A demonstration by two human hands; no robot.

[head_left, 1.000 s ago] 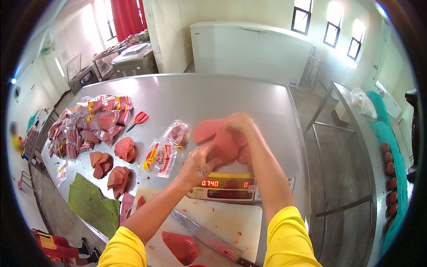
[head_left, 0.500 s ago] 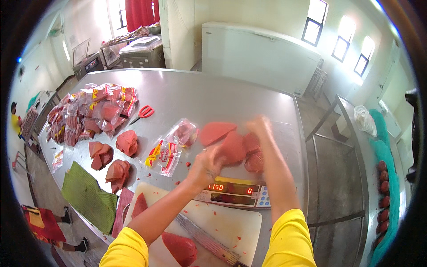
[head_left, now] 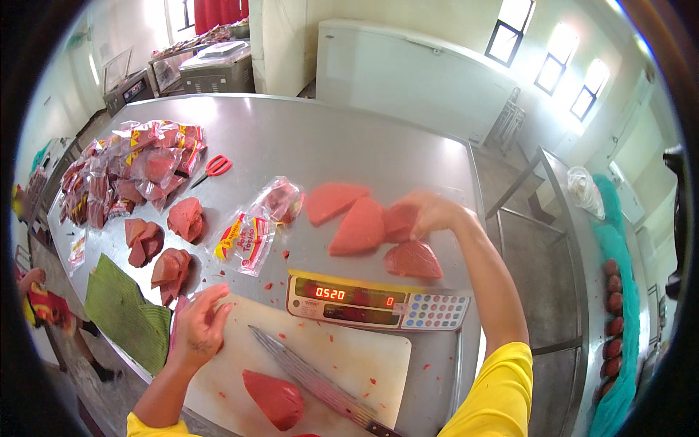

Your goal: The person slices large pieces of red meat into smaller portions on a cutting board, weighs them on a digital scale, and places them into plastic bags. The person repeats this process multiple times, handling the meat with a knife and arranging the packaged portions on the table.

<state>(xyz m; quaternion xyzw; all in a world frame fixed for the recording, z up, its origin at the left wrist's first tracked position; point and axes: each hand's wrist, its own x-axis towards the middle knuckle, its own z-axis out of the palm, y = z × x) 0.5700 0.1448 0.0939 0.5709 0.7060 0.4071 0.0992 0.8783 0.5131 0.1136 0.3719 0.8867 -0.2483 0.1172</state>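
Note:
My right hand (head_left: 437, 213) is closed on a red meat slice (head_left: 399, 221) at the right of the scale's plate, thumb toward me. Beside it lie two larger meat slices (head_left: 358, 227) and a small meat piece (head_left: 413, 260). The digital scale (head_left: 378, 300) shows lit red digits. My left hand (head_left: 202, 324) hovers at the left edge of the white cutting board (head_left: 240, 364), fingers apart, with nothing visible in it; what lies under it is hidden. On the board rest a meat chunk (head_left: 274, 399) and a long knife (head_left: 313, 375).
Left on the steel table are several meat portions (head_left: 171, 271), a heap of packed meat bags (head_left: 131, 171), red-handled scissors (head_left: 212, 169), a printed plastic pouch (head_left: 251, 237) and a green cloth (head_left: 124, 313). A side table (head_left: 575, 240) stands right; another person (head_left: 51, 306) is at the left.
My left hand has left the meat on the scale and moved down-left to the board's edge. My right hand has lowered onto a slice. The scale's reading has changed, and the view has shifted.

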